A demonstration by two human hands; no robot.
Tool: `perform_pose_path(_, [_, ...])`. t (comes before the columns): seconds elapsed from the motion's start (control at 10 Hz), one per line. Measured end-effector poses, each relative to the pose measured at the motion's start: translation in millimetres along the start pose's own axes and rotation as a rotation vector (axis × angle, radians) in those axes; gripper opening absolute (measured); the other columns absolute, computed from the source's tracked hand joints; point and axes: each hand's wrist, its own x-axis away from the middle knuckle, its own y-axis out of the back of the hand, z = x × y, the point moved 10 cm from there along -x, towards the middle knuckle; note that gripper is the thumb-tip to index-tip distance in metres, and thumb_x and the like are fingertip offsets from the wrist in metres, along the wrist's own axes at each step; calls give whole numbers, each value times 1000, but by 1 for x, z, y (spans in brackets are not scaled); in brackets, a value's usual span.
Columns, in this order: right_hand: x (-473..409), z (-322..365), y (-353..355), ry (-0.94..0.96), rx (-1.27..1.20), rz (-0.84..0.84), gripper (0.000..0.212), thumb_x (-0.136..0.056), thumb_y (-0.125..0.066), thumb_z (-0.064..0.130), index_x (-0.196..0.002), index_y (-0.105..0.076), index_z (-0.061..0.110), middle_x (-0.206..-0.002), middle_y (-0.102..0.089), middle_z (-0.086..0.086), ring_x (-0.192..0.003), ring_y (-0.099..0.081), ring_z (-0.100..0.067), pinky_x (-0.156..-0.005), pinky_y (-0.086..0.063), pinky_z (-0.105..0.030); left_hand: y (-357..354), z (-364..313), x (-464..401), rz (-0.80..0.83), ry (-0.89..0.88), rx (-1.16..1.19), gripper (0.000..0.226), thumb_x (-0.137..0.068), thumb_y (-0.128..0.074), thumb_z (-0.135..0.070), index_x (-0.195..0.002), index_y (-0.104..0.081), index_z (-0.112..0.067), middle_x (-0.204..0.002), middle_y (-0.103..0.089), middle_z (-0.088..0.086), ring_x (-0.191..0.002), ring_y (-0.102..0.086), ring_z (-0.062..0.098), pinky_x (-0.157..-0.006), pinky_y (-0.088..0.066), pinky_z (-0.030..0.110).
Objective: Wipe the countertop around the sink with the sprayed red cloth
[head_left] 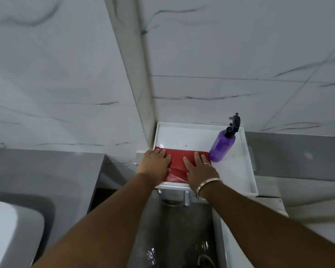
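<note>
Two flat hands, fingers (198,158) spread, on folded red cloth (179,158), lower edge rumpled

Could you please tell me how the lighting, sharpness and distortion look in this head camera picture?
Head view: dim, flat, greyish light; wide-angle lens bends the marble-patterned wall tiles; the red cloth under both hands and the purple spray bottle are fairly sharp; water glints in the steel sink; edges and forearms look soft.
</note>
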Motion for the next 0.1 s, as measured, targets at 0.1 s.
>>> perform_pose_path(0.1, [16, 17, 17, 16, -77, -82, 59, -102, -39, 34, -155, -13, 26, -165, -13, -16, -149, -18, -39, -115, -31, -51, -2, -3, 12, 26, 31, 16, 59, -103, -47, -50, -153, -40, -20, -157, -44, 11, -146, -36, 31, -121, -27, 49])
